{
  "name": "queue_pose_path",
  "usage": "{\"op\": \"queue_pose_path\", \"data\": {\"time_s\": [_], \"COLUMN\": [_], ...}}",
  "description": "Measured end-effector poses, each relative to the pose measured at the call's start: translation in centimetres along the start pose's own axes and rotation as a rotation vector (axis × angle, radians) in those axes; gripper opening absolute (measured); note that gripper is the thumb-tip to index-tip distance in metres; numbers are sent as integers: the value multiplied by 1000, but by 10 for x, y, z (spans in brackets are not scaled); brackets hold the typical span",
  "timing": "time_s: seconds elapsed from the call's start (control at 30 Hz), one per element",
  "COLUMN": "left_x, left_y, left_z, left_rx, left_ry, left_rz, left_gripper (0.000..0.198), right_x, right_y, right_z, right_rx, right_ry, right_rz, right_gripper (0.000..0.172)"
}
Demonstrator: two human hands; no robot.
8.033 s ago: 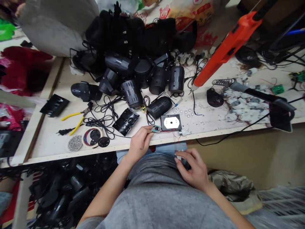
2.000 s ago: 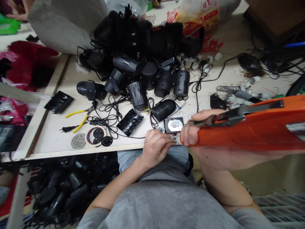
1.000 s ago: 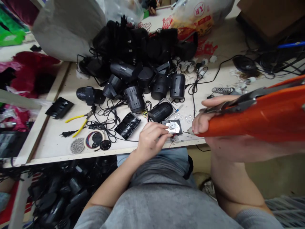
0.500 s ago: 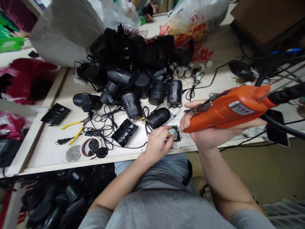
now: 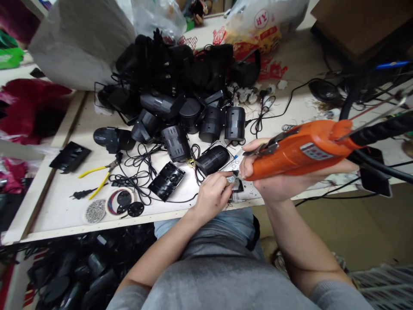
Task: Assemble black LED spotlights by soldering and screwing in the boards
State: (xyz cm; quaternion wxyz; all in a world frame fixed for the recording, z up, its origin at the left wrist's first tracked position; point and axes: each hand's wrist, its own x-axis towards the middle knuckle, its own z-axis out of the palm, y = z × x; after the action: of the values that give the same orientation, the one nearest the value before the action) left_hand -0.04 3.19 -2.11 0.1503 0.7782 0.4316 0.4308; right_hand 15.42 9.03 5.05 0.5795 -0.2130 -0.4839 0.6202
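The orange electric screwdriver has a glossy, smooth plastic shell, and its black cord looks matt. The small metal part shines silver. The lamp housings are black, mostly matt plastic with a slight sheen along their curves. The pliers are bare metal with smooth yellow plastic handles. The bench is pale, scuffed wood with a smooth top. The carrier bag is thin, glossy plastic, and the sleeve is soft, matt grey cloth.
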Motion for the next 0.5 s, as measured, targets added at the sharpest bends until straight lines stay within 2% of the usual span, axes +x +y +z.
{"op": "queue_pose_path", "data": {"time_s": [0.1, 0.2, 0.4, 0.5], "left_x": [0, 0, -1, -2], "left_y": [0, -1, -4, -4], "left_z": [0, -1, 0, 2], "left_rx": [1, 10, 22, 12], "left_ry": [3, -2, 3, 10], "left_rz": [-6, -2, 20, 8], "left_gripper": [15, 16, 11, 9], "right_x": [-2, -5, -3, 3], "right_y": [2, 5, 12, 13], "right_z": [-2, -6, 7, 6], "right_rx": [-42, -41, 15, -8], "right_ry": [44, 19, 38, 0], "right_rz": [34, 75, 39, 12], "right_gripper": [90, 90, 87, 85]}}
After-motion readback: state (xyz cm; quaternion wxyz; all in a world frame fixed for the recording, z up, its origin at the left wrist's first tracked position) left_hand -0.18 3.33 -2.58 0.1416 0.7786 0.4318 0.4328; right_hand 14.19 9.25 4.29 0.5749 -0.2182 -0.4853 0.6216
